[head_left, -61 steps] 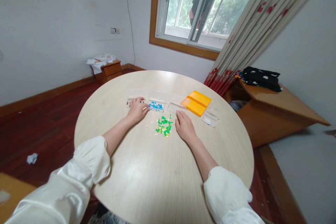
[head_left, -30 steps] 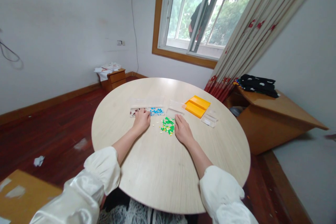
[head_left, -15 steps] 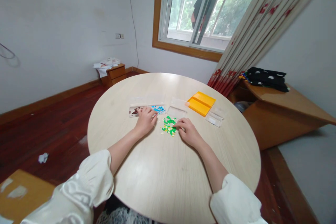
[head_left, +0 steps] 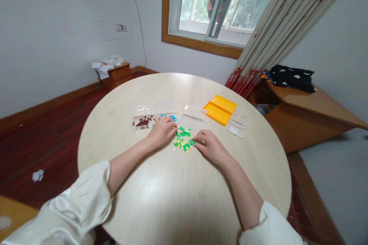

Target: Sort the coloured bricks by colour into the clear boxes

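your left hand point(head_left: 162, 131) curls at the left of the green-and-yellow brick pile point(head_left: 183, 134), your right hand point(head_left: 212, 145), fingertips bunched, at its right; i cannot tell if either pinches a piece; a forward bump from the left could spill the clear blue-piece box point(head_left: 165, 105) beyond the pile's left side

Window point(head_left: 198, 7): bright daylight, pale washed-out glass
Worktop point(head_left: 184, 187): whitish sheen at the far rim, soft shadows beside the forearms point(head_left: 132, 157)
Floor point(head_left: 57, 141): dim at left
Green pieces point(head_left: 184, 133): soft-edged, individual outlines hard to tell
Right-hand cabinet point(head_left: 313, 113): slanted, apparently by wide-angle distortion
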The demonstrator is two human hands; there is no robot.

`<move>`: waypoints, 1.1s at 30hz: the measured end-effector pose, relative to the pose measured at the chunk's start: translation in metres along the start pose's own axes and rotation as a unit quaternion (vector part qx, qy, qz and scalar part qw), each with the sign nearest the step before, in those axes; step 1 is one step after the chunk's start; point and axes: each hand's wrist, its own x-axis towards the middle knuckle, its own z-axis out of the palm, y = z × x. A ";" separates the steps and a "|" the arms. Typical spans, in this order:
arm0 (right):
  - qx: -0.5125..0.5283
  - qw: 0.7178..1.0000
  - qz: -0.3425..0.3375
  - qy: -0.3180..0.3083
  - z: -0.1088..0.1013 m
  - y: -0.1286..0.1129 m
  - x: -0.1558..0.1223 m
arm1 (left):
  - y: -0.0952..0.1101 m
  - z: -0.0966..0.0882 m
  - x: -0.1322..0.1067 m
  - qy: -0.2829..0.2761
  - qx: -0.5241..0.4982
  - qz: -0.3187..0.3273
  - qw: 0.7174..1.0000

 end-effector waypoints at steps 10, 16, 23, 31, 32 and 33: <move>0.028 1.000 0.001 -0.012 -0.002 0.006 -0.002 | -0.008 0.000 -0.008 -0.039 -0.013 -0.014 0.999; 0.025 1.000 -0.012 -0.006 -0.003 0.000 0.000 | -0.007 0.003 -0.009 -0.072 -0.015 -0.003 0.997; -0.016 0.957 -0.036 0.289 0.010 0.006 0.014 | -0.006 0.008 -0.009 -0.067 -0.011 0.004 0.998; -0.100 0.937 0.001 0.334 0.019 0.020 0.028 | -0.001 0.007 -0.009 -0.073 -0.019 -0.001 0.997; -0.101 0.940 -0.001 0.327 0.019 0.020 0.028 | -0.001 0.007 -0.009 -0.072 -0.019 0.000 0.997; -0.098 0.942 -0.006 0.319 0.020 0.019 0.028 | -0.001 0.008 -0.010 -0.070 -0.020 0.002 0.997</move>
